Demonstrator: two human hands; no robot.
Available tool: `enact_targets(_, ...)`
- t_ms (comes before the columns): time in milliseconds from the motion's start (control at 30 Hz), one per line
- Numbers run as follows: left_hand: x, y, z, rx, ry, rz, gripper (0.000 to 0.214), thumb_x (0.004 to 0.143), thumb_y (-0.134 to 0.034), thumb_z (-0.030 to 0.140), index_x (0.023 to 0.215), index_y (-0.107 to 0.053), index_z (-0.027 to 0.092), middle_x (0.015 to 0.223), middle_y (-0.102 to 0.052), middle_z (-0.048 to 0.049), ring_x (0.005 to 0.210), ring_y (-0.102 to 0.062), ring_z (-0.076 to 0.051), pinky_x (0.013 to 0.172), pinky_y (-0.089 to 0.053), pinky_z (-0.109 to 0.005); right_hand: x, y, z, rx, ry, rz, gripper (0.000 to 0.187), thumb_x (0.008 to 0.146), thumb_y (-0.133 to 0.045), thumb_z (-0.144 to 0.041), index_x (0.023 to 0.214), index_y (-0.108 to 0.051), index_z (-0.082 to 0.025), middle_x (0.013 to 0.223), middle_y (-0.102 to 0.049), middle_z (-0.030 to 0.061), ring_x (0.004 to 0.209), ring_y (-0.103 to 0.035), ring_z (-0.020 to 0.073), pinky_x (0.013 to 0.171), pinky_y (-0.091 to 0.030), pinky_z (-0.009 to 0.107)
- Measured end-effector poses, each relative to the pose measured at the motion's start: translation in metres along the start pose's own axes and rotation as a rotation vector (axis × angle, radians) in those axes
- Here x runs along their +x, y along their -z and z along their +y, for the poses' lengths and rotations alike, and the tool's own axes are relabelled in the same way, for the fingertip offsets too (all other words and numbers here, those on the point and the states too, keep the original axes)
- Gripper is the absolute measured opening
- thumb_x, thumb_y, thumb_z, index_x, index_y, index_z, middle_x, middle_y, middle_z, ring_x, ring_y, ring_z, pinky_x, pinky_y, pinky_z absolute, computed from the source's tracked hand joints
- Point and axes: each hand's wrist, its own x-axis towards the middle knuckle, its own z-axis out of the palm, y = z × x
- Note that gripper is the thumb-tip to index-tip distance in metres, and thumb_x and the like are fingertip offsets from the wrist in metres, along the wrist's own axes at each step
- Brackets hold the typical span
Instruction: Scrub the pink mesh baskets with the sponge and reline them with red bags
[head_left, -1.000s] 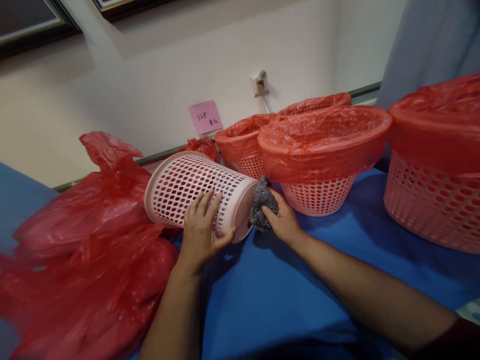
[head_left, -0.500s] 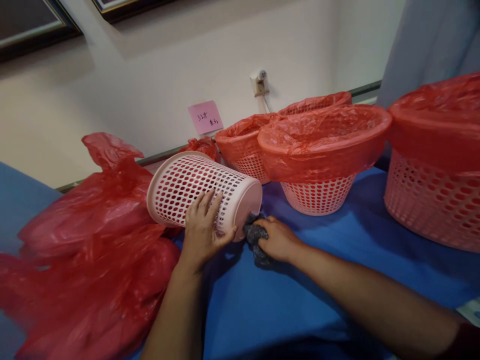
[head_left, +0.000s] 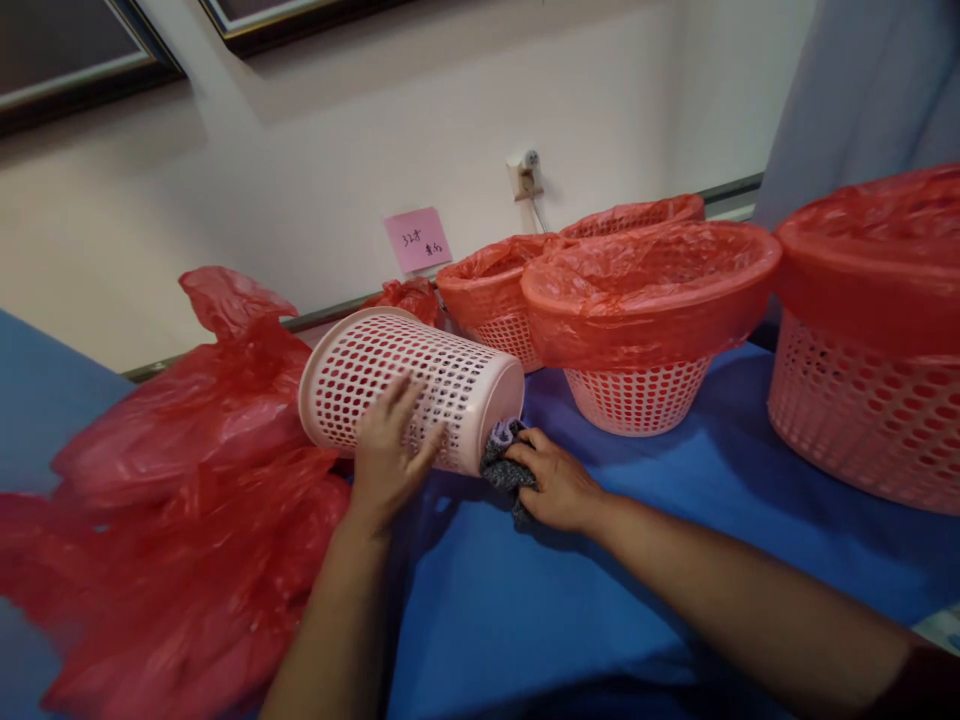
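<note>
A pale pink perforated wastebasket [head_left: 457,370] lies on its side on the blue-covered surface, its solid base turned to the right. Against its near side rests my left hand [head_left: 390,445], fingers spread and slightly blurred. Bunched in my right hand [head_left: 559,480] is a dark grey cloth [head_left: 506,465] with a light purple patch. The cloth touches the lower edge of the wastebasket's base. Both hands are close to the basket's base end.
Crumpled red plastic bags [head_left: 217,520] spread over the left side. Red-lined pink baskets [head_left: 637,395] stand behind and to the right, including a large basket [head_left: 862,420]. On the wall are a pink note [head_left: 418,240], a socket [head_left: 525,178] and framed pictures [head_left: 82,75].
My left hand has slid left along the basket, away from its base. The cloth has shifted slightly, showing its purple part. The view has tilted a little.
</note>
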Motion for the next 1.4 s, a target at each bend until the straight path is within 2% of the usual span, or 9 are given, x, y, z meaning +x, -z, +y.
enact_targets(133,0.014,0.005,-0.034,0.078,0.385,0.368,0.073,0.090,-0.067,0.050,0.154,-0.046,0.020,0.165,-0.040,-0.0195,0.154,-0.035,-0.040,0.124,-0.027,-0.062,0.003,-0.001,0.005,0.049,0.013,0.013,0.062,0.077,-0.063,-0.006,0.134,-0.064,-0.029,0.136,-0.055,0.0056,0.121,-0.060,0.0227,0.109,-0.049,0.038)
enact_targets(233,0.017,-0.003,-0.062,0.006,0.658,0.355,0.082,0.080,-0.076,0.055,0.146,-0.052,0.013,0.156,-0.050,-0.0241,0.146,-0.045,-0.044,0.120,-0.036,-0.062,0.004,-0.003,0.009,0.070,0.043,0.024,0.063,0.076,-0.063,-0.006,0.135,-0.065,-0.028,0.137,-0.055,0.0064,0.122,-0.059,0.0229,0.109,-0.048,0.038)
enact_targets(433,0.002,-0.029,-0.095,-0.086,0.755,0.481,0.049,0.086,-0.062,0.058,0.110,-0.067,0.016,0.110,-0.072,-0.0126,0.102,-0.067,-0.029,0.096,-0.054,-0.044,0.008,-0.003,0.021,0.143,0.050,0.087,0.056,0.074,-0.062,-0.007,0.127,-0.068,-0.026,0.128,-0.062,0.0055,0.118,-0.062,0.0222,0.107,-0.050,0.039)
enact_targets(600,0.000,-0.036,-0.108,-0.122,0.932,0.650,0.031,0.096,-0.049,0.043,0.073,-0.050,0.021,0.069,-0.051,0.0017,0.068,-0.051,-0.017,0.070,-0.044,-0.032,0.004,0.004,0.016,0.230,0.217,-0.051,0.059,0.068,-0.059,-0.006,0.123,-0.070,-0.026,0.126,-0.065,0.0046,0.114,-0.065,0.0204,0.104,-0.052,0.036)
enact_targets(733,0.007,-0.028,-0.110,-0.093,0.933,0.627,0.040,0.101,-0.044,0.036,0.064,-0.039,0.023,0.062,-0.039,0.0034,0.065,-0.041,-0.015,0.064,-0.033,-0.032,-0.004,0.017,0.007,0.340,0.288,-0.054,0.055,0.067,-0.058,-0.010,0.118,-0.072,-0.025,0.116,-0.070,0.0033,0.109,-0.068,0.0216,0.101,-0.054,0.038)
enact_targets(933,0.018,-0.016,-0.100,-0.045,0.861,0.531,0.045,0.099,-0.048,0.040,0.059,-0.040,0.022,0.059,-0.036,0.0038,0.062,-0.035,-0.014,0.061,-0.026,-0.032,-0.002,0.018,-0.005,0.299,0.055,0.729,0.052,0.091,-0.058,-0.027,0.143,-0.053,-0.022,0.137,-0.058,0.0129,0.130,-0.057,0.0285,0.116,-0.043,0.052)
enact_targets(1200,0.032,-0.004,-0.095,0.025,0.823,0.389,0.042,0.097,-0.043,0.040,0.058,-0.040,0.023,0.057,-0.035,0.0027,0.060,-0.035,-0.015,0.060,-0.023,-0.033,-0.037,-0.011,-0.024,-0.003,0.351,0.050,0.067,0.070,-0.063,-0.011,0.134,-0.059,-0.029,0.134,-0.051,0.0087,0.115,-0.062,0.0260,0.097,-0.057,0.043)
enact_targets(1267,0.034,0.000,-0.096,0.027,0.813,0.390,0.044,0.096,-0.044,0.041,0.056,-0.038,0.024,0.056,-0.032,0.0031,0.058,-0.032,-0.014,0.059,-0.021,-0.033,-0.039,-0.008,-0.023,0.033,0.437,0.096,0.068,0.069,-0.063,-0.012,0.134,-0.057,-0.030,0.134,-0.051,0.0076,0.115,-0.062,0.0257,0.097,-0.058,0.042)
enact_targets(1400,0.034,0.010,-0.097,-0.004,0.773,0.368,0.051,0.095,-0.048,0.050,0.053,-0.035,0.023,0.056,-0.025,0.0042,0.055,-0.029,-0.013,0.056,-0.022,-0.031,-0.026,0.004,-0.021,0.110,0.440,0.615,0.062,0.079,-0.061,-0.015,0.139,-0.052,-0.028,0.141,-0.046,0.0109,0.132,-0.053,0.0293,0.111,-0.049,0.050)
